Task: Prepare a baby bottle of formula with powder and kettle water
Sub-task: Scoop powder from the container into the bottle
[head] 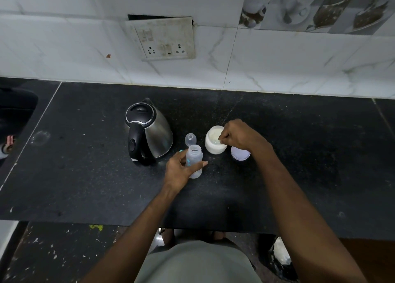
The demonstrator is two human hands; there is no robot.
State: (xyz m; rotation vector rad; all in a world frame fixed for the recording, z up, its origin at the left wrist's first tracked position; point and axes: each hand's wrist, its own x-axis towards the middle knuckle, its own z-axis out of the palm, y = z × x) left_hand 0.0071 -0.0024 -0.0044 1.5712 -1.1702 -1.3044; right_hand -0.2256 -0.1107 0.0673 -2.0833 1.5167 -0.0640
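A clear baby bottle (194, 155) stands uncapped on the black counter (85, 175), and my left hand (179, 171) is wrapped around its lower body. Just behind it stands the bottle's clear cap (190, 139). To the right is an open white powder jar (214, 140) with pale powder inside. My right hand (239, 136) is over the jar's right rim, fingers pinched on a small white scoop handle (220, 139) reaching into the powder. A steel kettle (149, 133) with a black handle and shut lid stands left of the bottle.
The jar's white lid (240, 154) lies upside down right of the jar, partly under my right wrist. A wall socket plate (164, 40) hangs on the tiled wall behind. A sink edge (17, 109) is at far left. The counter's front edge runs below my forearms.
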